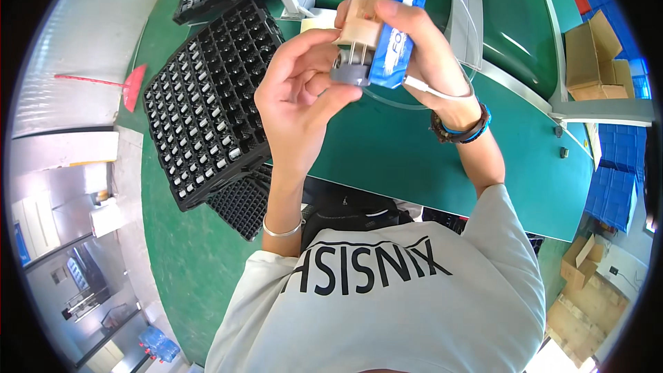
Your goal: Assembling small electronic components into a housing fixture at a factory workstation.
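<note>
I view the work from far off through the head camera, taking the green worktable [387, 155] as reference. The handheld device [361, 30] is raised over the worktable, off its surface; it has an amber, see-through top, a pale collar, thin metal rods, a blue side case [397, 38] and a dark grey round end [350, 73]. Right hand [431, 48]: wrapped round the device, thumb pressed to its upper part beside the blue case; grip closed. Left hand [297, 93]: curled at the device's lower part, index finger near the collar, thumb tip by the grey end; I cannot tell whether it pinches anything. A white cable [442, 93] leaves the foot of the blue case and passes the right wrist. At the worktable's left side I note a large black tray [243, 31], tilted in view, many pockets filled with small metallic cylinders [221, 126], those toward its upper right bare. Two small dark parts [564, 152] lie on the worktable's right portion. Beyond its right edge: an open cardboard box [590, 65] and blue crates [611, 193].
</note>
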`<state>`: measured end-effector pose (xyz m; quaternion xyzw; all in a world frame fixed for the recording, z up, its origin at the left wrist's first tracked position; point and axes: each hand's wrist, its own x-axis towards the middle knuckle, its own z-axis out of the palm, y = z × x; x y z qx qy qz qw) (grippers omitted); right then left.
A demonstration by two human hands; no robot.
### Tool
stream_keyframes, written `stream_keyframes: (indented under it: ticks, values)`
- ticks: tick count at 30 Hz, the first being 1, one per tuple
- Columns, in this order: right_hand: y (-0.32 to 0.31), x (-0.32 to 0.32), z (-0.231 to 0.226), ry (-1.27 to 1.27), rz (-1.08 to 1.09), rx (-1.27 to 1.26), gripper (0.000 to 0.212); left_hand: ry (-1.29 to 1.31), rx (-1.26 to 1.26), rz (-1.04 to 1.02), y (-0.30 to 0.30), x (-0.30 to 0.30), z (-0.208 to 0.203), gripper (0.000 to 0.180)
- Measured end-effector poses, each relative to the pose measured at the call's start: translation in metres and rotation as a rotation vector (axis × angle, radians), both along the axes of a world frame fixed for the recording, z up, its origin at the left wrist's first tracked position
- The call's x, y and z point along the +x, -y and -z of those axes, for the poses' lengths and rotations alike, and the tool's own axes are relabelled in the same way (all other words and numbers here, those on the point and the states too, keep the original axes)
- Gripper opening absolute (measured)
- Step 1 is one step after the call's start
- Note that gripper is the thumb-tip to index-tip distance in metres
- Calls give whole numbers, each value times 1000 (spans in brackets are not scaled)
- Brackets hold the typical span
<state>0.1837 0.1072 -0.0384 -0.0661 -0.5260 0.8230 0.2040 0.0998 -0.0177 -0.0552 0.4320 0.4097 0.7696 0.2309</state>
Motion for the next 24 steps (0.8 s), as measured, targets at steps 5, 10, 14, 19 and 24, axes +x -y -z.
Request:
stream_keyframes:
  ticks: [5,10,14,19,24]
  values:
    - [16,-1,-5,0,-13,-180,30,13,70,-84,-4,2,3,50]
    - [9,4,0,72,-55,-208,40,-177,164,-230,-7,9,3,44]
    - [11,3,-1,66,-51,-249,42,-229,140,-202,0,3,-4,34]
    - [8,2,1,48,-81,-284,41,-139,86,-151,7,4,-7,33]
    - [-5,4,4,16,-58,-239,43,128,41,-36,17,2,-2,33]
